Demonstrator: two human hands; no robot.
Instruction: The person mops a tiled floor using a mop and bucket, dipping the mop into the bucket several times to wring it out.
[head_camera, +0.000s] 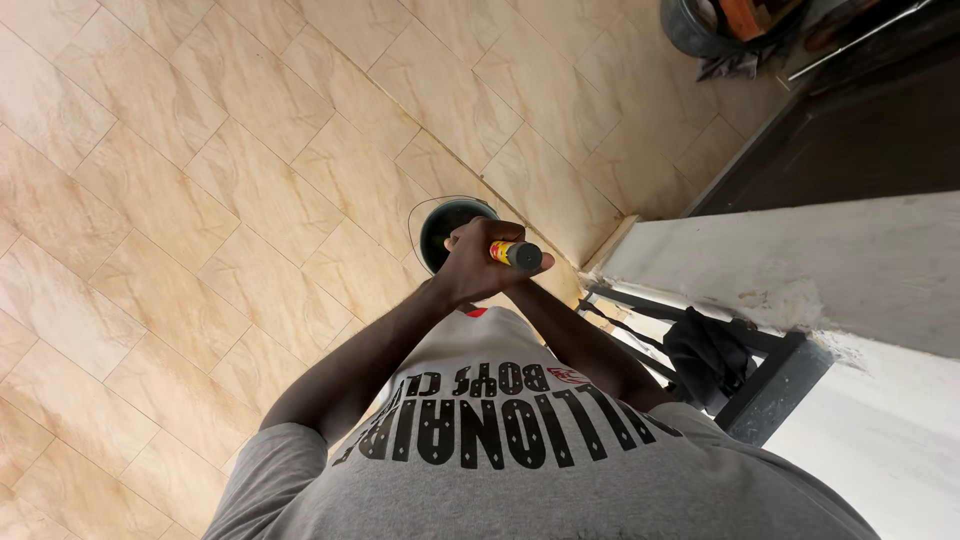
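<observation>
Hands: left hand (478, 268) clenched round the yellow-and-black handle (515, 254); right hand's grip hidden behind, cannot tell.
Handle: held above dark bucket (447, 222) on tiled floor (200, 200).
Risk: one-handed hold could slip; bucket may tip.

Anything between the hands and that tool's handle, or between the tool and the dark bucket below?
Nothing visible. Both hands are closed on the handle, directly above the dark bucket on the tiled floor.

Two hands counted, left hand (470, 268) and right hand (520, 280) hidden behind it, one handle (520, 254) gripped, one dark bucket (445, 225) below, one second bucket (700, 25) at the top edge, one dark cloth (705, 355) on one rack (770, 385)
</observation>
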